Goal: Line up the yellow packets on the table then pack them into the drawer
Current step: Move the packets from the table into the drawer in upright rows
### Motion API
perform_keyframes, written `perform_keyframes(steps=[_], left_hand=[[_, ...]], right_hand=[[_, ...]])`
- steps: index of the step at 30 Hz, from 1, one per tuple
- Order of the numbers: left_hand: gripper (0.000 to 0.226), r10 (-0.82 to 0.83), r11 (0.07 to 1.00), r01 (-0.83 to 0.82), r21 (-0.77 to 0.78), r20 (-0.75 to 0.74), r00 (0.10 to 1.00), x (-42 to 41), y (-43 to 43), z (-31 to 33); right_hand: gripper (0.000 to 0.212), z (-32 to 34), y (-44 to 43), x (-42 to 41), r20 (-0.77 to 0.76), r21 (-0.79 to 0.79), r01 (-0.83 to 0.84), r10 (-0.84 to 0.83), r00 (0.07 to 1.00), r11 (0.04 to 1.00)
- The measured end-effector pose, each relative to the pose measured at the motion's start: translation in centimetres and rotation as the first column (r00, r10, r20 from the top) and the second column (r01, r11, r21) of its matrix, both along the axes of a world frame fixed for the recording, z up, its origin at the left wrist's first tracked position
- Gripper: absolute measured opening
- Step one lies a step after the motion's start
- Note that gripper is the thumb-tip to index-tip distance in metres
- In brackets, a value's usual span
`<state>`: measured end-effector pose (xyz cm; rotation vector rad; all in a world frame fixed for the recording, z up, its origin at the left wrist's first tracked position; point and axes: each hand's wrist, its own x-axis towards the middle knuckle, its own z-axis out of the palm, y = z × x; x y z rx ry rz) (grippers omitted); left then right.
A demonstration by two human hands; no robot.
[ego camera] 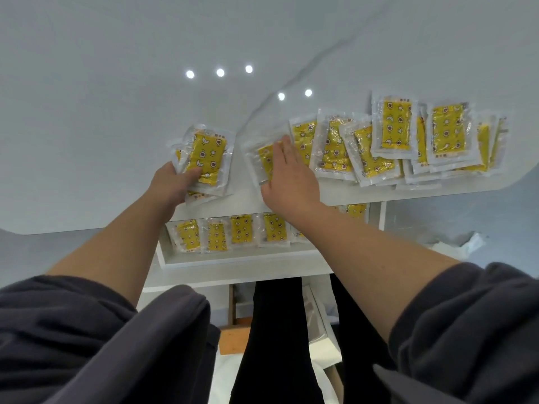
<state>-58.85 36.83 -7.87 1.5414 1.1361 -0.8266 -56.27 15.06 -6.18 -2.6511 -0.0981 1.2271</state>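
Observation:
Several yellow packets in clear wrappers lie overlapping in a row [393,141] along the right part of the white table [116,112]. My left hand [172,182] grips a small stack of yellow packets [205,157] near the table's front edge. My right hand [287,176] lies flat, fingers together, on a single packet [262,161] at the left end of the row. Below the table edge the white drawer [233,259] stands pulled out, with several yellow packets [242,233] laid side by side inside it.
The table's front edge runs just below both hands. My dark sleeves and legs fill the lower frame. Crumpled white wrapping [458,244] lies on the floor at the right. A lower open compartment with a wooden piece [233,336] sits under the drawer.

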Motion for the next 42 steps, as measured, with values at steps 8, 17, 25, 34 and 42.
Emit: perform_keyframes(steps=[8,17,25,34,42], left_hand=[[0.032,0.007,1.0,-0.007,-0.004,-0.029,1.0,-0.3,0.6,-0.5],[0.027,0.089,0.994,-0.089,0.064,0.005,0.996,-0.6,2.2,-0.4],[0.023,0.127,0.991,-0.127,0.03,0.009,0.992,-1.2,1.1,-0.7],[0.025,0.144,0.989,-0.144,-0.013,0.02,0.989,-1.4,0.7,-1.4],[0.027,0.132,0.991,-0.132,0.008,0.0,0.991,-1.3,0.8,-1.4]], right_hand=[[0.077,-0.4,0.3,1.3,0.026,-0.129,0.119,-0.117,0.993,0.984],[0.074,-0.2,2.6,1.8,-0.051,0.058,0.106,-0.103,0.993,0.993],[0.063,-1.1,0.4,0.3,0.276,-0.159,-0.006,0.051,0.96,0.987],[0.035,-1.8,0.5,1.0,0.273,-0.164,0.179,-0.13,0.953,0.97],[0.021,-1.3,0.1,1.0,0.108,-0.097,0.289,-0.279,0.954,0.952]])
